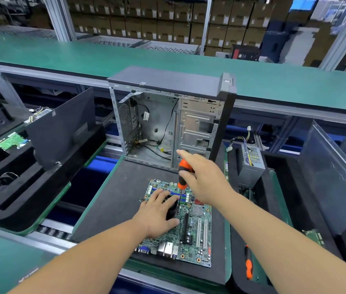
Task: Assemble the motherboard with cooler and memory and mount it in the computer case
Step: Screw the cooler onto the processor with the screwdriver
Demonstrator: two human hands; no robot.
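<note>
Item: motherboard (197, 234), green, lying flat on the dark foam mat (112, 204) near the person, I/O ports at its near edge, blue memory slots at its far end.

Item: cooler (173, 206), black, seated on the board's left-centre and mostly hidden under the left hand (157, 215), whose fingers spread over it and press down, nothing gripped.

Item: screwdriver (182, 177), orange and black handle, upright, shaft running down to a point just right of the cooler. The right hand (203, 181) is clamped round its handle, index finger extended toward the far side.

Item: computer case (172, 124), open side facing the person, upright at the far edge of the mat, loose cables inside, no board in it yet.

Item: second screwdriver (248, 262), lying in the tray to the right; power supply (251, 164) with cable bundle, far right.

Stage, judged: fastening a cooler screw; memory slots appear unfilled.

Risks, judged: tip slipping off the screw head could gouge board traces; uneven tightening could tilt the cooler; heavy left-hand pressure could flex the board on the soft mat.
</note>
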